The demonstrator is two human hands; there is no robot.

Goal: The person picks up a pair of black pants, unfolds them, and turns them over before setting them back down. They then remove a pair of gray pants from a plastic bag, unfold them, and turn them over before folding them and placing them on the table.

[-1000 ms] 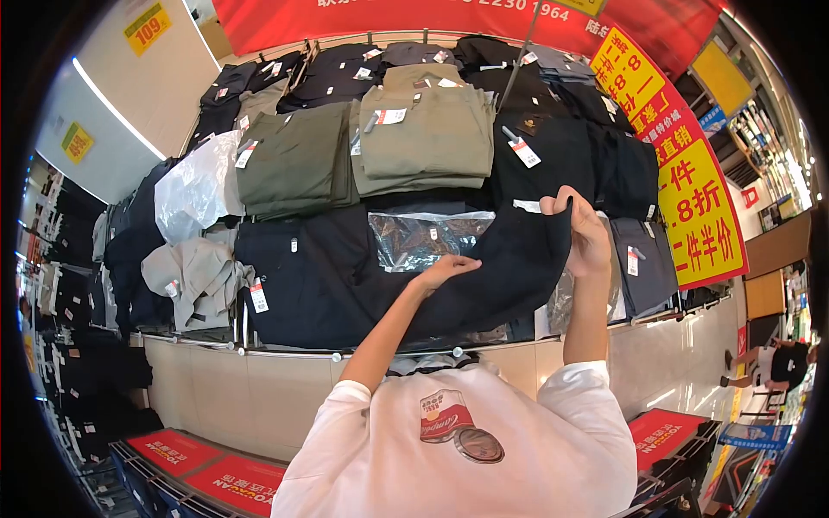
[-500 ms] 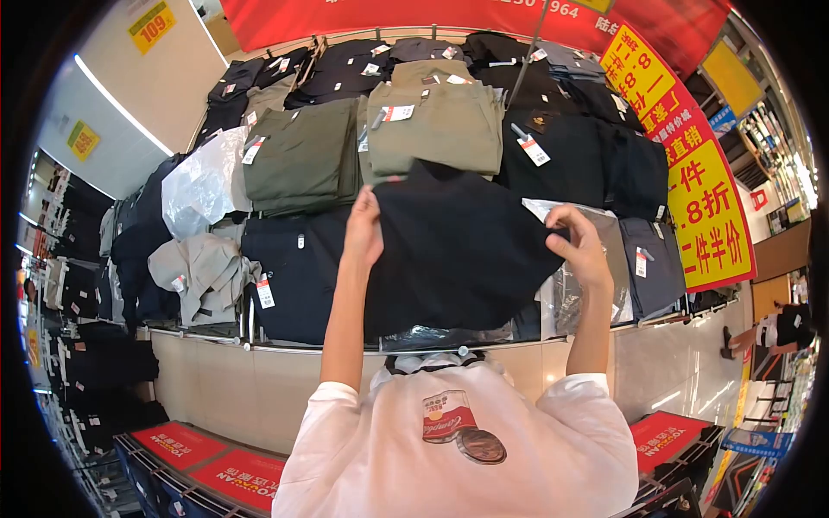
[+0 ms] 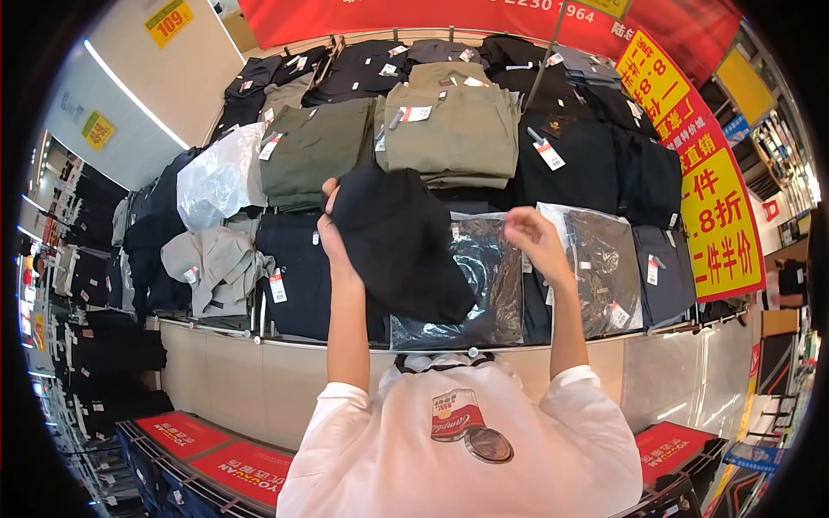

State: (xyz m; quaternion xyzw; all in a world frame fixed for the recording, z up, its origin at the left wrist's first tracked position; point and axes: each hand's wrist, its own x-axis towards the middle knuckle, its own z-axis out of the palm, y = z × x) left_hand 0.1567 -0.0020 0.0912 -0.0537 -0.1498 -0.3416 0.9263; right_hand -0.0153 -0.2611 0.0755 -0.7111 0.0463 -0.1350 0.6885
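A black folded garment [image 3: 393,242] hangs over the front of the display, drooping toward its lower right end. My left hand [image 3: 334,226] grips it at its left edge, thumb showing on the near side and the other fingers partly hidden behind the cloth. To the right of it, my right hand [image 3: 540,240] is in the air, apart from the garment, with loosely bent fingers and nothing visible in them. Below and between the hands lies a dark garment in a clear plastic bag [image 3: 492,281]. Another bagged garment [image 3: 596,268] lies just beyond my right hand.
Behind stand stacks of olive trousers [image 3: 319,147], khaki trousers [image 3: 453,142] and black trousers [image 3: 570,168] with tags. A crumpled grey garment [image 3: 216,268] lies at left. A metal rail [image 3: 345,345] runs along the front edge. A yellow and red sign [image 3: 721,207] rises at right.
My right hand has let go of the black garment and moved left and slightly down. My left hand has drawn the garment leftward, where it now droops, uncovering the plastic bag beneath.
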